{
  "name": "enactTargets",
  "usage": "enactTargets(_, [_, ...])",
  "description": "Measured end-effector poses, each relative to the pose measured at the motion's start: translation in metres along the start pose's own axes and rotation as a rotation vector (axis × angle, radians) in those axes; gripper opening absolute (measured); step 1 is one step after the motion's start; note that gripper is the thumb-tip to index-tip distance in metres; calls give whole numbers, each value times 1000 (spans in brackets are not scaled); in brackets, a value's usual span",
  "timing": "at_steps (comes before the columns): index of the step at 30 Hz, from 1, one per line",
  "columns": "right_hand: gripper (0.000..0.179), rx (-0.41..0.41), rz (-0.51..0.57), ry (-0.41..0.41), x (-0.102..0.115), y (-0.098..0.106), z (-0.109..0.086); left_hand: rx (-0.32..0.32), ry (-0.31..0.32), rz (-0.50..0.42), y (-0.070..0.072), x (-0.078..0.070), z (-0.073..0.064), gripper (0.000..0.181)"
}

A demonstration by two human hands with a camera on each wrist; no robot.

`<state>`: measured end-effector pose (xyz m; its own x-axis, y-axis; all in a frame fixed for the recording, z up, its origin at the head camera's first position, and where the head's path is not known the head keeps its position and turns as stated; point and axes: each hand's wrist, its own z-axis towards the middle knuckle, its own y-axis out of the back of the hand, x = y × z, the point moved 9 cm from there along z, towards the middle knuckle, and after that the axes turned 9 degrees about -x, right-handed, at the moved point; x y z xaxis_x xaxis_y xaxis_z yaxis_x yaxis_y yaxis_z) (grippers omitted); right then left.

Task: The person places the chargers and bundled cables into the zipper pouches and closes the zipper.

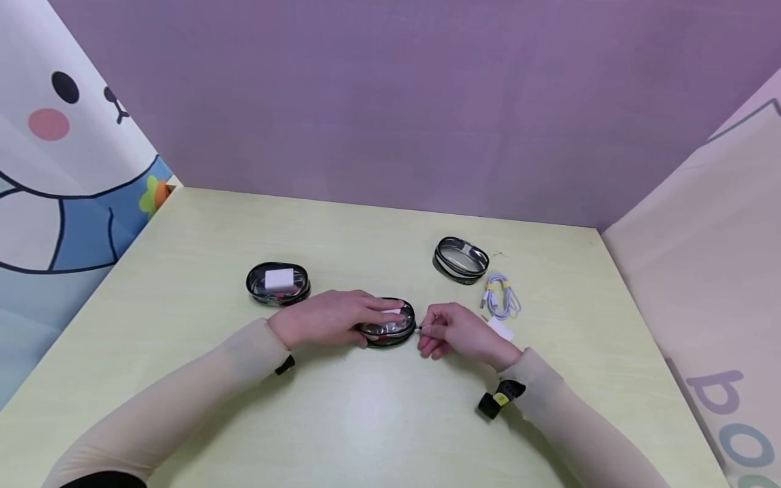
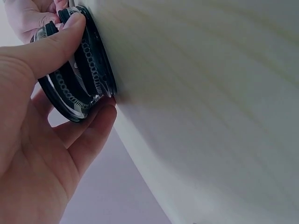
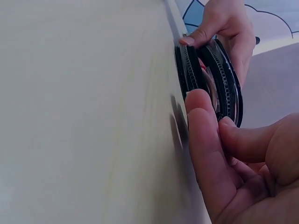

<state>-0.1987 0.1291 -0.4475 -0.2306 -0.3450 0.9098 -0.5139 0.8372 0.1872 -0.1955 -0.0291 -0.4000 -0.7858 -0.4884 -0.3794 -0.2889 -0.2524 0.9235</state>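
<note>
A small oval clear pouch (image 1: 386, 332) with black zippered trim sits on the table between both hands. My left hand (image 1: 332, 317) grips it, fingers spread over the clear top and thumb against the near side. Something white and a bit of red show inside. At the pouch's right end, my right hand (image 1: 454, 332) pinches the small black zipper pull between thumb and index finger. In the left wrist view the pouch (image 2: 91, 60) stands slightly parted along its zipper teeth. The right wrist view also shows the parted zipper (image 3: 224, 79), with red between the halves.
To the left lies a similar pouch (image 1: 299, 291) with a white charger block (image 1: 278, 279) in it. Another black-trimmed clear pouch (image 1: 460, 273) is at the back right. A coiled lilac cable (image 1: 504, 308) and a white block (image 1: 500, 329) lie beyond my right hand. A purple wall borders the table (image 1: 366, 434).
</note>
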Motion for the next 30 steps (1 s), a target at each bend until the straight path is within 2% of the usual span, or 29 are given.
enactTargets(12, [10, 45, 73, -17, -6, -11, -4, -16, -6, 17, 0, -2, 2, 74])
enactTargets(17, [10, 33, 95, -22, -6, -14, -5, -18, -8, 23, 0, -3, 1, 75])
enactTargets(24, [9, 69, 104, -19, -4, -28, -5, -28, -8, 32, 2, -5, 1, 73])
enactTargets(30, [10, 46, 96, -17, -3, -29, -6, -16, 6, 40, 0, -4, 2, 73])
